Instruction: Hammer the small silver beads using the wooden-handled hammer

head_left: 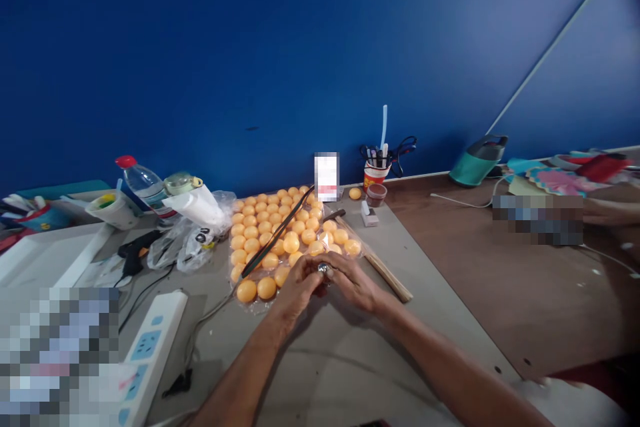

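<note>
Both hands meet low in the middle of the view, fingers curled around a small shiny silver object. My left hand closes on it from the left, and my right hand grips it from the right. Just beyond them lie many orange balls in clear plastic wrap on the grey tabletop. A dark, thin strip rests slantwise across the balls. To the right of the balls is a bundle of thin sticks.
A white power strip and bottle are at left, with a glue gun nearby. Behind stand a cup of tools and small box. Another person's arm reaches in at right.
</note>
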The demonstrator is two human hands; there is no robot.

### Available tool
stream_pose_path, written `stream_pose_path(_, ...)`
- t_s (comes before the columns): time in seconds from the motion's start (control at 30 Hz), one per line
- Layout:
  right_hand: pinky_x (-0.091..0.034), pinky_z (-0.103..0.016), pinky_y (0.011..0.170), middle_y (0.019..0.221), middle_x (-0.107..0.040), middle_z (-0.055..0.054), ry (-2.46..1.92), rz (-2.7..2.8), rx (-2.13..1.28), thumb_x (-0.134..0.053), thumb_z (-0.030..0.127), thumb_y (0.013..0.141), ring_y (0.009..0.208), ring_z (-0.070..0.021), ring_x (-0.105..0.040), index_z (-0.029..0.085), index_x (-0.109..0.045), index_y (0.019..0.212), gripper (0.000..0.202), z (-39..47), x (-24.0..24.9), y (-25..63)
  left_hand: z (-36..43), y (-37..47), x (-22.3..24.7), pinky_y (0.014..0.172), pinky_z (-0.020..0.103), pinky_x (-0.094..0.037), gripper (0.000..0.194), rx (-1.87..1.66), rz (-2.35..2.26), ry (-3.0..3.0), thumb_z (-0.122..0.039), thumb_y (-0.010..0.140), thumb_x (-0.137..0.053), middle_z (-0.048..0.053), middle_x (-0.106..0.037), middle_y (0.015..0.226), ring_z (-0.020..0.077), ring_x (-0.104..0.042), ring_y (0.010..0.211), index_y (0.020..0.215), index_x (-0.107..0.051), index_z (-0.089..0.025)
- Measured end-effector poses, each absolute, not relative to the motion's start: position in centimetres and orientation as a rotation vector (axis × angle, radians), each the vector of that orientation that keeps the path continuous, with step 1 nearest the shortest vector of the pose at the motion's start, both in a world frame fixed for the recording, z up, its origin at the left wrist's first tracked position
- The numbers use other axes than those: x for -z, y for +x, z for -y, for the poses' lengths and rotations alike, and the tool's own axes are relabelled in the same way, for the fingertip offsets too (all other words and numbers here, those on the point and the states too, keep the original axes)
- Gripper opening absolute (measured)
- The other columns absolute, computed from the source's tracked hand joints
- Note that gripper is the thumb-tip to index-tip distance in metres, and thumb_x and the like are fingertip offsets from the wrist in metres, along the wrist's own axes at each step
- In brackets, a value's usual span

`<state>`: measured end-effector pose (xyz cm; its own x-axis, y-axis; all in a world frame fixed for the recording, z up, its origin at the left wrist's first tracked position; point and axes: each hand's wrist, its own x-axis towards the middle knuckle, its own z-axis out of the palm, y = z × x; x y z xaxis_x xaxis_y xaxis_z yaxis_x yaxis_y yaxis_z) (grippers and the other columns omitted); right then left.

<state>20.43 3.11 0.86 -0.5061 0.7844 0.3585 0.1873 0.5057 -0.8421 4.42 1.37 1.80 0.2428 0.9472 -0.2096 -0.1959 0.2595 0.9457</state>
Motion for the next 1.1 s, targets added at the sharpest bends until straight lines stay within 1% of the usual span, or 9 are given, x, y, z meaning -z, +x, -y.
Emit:
stream_pose_path(0.13, -0.049, -0.033, 0.087, 0.109, -0.065, -0.009, -0.86, 1.837, -1.086, -0.035, 0.034, 0.1, 0.094, -0.0183, -0.061, 0.021, -0.061, 0.117, 0.034, -2.8, 0.1, 19.9, -1.6, 4.6, -1.5, 0.059, 0.024, -0.041, 0.027, -0.962, -0.983, 0.99, -0.034, 0.074, -0.069, -0.001, -0.056, 0.077, 0.0114, -0.05, 0.066, 0.091, -0.057, -0.017)
stream_pose_path(0.2, -0.049, -0.033, 0.085, 0.102, -0.066, -0.007, -0.921, 1.792, -1.077, -0.039, 0.033, 0.097, 0.092, -0.0184, -0.06, 0.021, -0.063, 0.112, 0.03, -2.8, 0.7, 19.5, -1.6, 4.7, -1.3, 0.057, 0.023, -0.038, 0.028, -0.965, -1.001, 1.01, -0.035, 0.073, -0.07, -0.002, -0.054, 0.074, 0.0105, -0.047, 0.063, 0.088, -0.055, -0.018)
stream_pose_path(0.3, -0.05, -0.032, 0.08, 0.092, -0.065, -0.005, -0.988, 1.752, -1.07, -0.042, 0.028, 0.093, 0.086, -0.0181, -0.06, 0.02, -0.063, 0.105, 0.026, -3.0, 1.2, 19.0, -1.7, 4.9, -1.2, 0.058, 0.024, -0.038, 0.03, -0.958, -1.018, 1.025, -0.037, 0.07, -0.071, -0.002, -0.053, 0.073, 0.0113, -0.048, 0.064, 0.087, -0.054, -0.019)
stream_pose_path(0.4, -0.05, -0.029, 0.072, 0.08, -0.061, -0.002, -0.976, 1.741, -1.117, -0.04, 0.026, 0.092, 0.078, -0.0173, -0.058, 0.02, -0.062, 0.101, 0.024, -3.0, 0.9, 18.9, -1.7, 5.0, -1.2, 0.057, 0.024, -0.037, 0.03, -0.952, -1.013, 1.031, -0.038, 0.07, -0.072, -0.003, -0.052, 0.071, 0.0113, -0.047, 0.063, 0.086, -0.054, -0.019)
stream_pose_path(0.47, -0.049, -0.028, 0.07, 0.077, -0.059, -0.001, -0.952, 1.752, -1.135, -0.038, 0.027, 0.093, 0.076, -0.0168, -0.057, 0.021, -0.061, 0.099, 0.024, -2.9, 0.5, 19.0, -1.6, 4.9, -1.2, 0.057, 0.024, -0.036, 0.029, -0.954, -0.998, 1.038, -0.038, 0.072, -0.071, -0.003, -0.051, 0.071, 0.011, -0.046, 0.062, 0.085, -0.054, -0.019)
stream_pose_path(0.63, -0.046, -0.029, 0.069, 0.082, -0.058, -0.002, -0.937, 1.748, -1.128, -0.039, 0.032, 0.095, 0.074, -0.0156, -0.054, 0.02, -0.059, 0.097, 0.024, -2.7, -0.1, 19.5, -1.5, 4.5, -1.1, 0.06, 0.026, -0.04, 0.026, -0.936, -0.936, 0.998, -0.038, 0.078, -0.066, -0.001, -0.055, 0.077, 0.0113, -0.05, 0.063, 0.091, -0.056, -0.018)
stream_pose_path(0.73, -0.045, -0.028, 0.065, 0.078, -0.055, -0.001, -0.915, 1.723, -1.205, -0.039, 0.034, 0.094, 0.07, -0.0158, -0.052, 0.02, -0.058, 0.097, 0.023, -2.8, -0.1, 19.7, -1.4, 4.4, -1.2, 0.061, 0.026, -0.04, 0.029, -0.925, -0.927, 0.965, -0.038, 0.076, -0.069, 0.0, -0.056, 0.077, 0.0115, -0.052, 0.063, 0.09, -0.056, -0.017)
stream_pose_path(0.9, -0.044, -0.028, 0.065, 0.076, -0.053, 0.0, -0.88, 1.712, -1.242, -0.041, 0.035, 0.093, 0.069, -0.015, -0.05, 0.02, -0.058, 0.093, 0.022, -2.9, -0.2, 19.8, -1.4, 4.5, -1.4, 0.06, 0.026, -0.041, 0.039, -0.908, -0.916, 0.932, -0.043, 0.07, -0.076, -0.001, -0.056, 0.077, 0.0104, -0.051, 0.061, 0.09, -0.055, -0.017)
stream_pose_path(1.1, -0.043, -0.027, 0.065, 0.076, -0.053, 0.0, -0.85, 1.715, -1.287, -0.042, 0.035, 0.093, 0.068, -0.0145, -0.049, 0.019, -0.06, 0.095, 0.024, -2.9, -0.5, 19.9, -1.3, 4.5, -1.6, 0.059, 0.025, -0.04, 0.042, -0.901, -0.89, 0.911, -0.043, 0.07, -0.078, -0.002, -0.056, 0.076, 0.0098, -0.051, 0.062, 0.09, -0.053, -0.017)
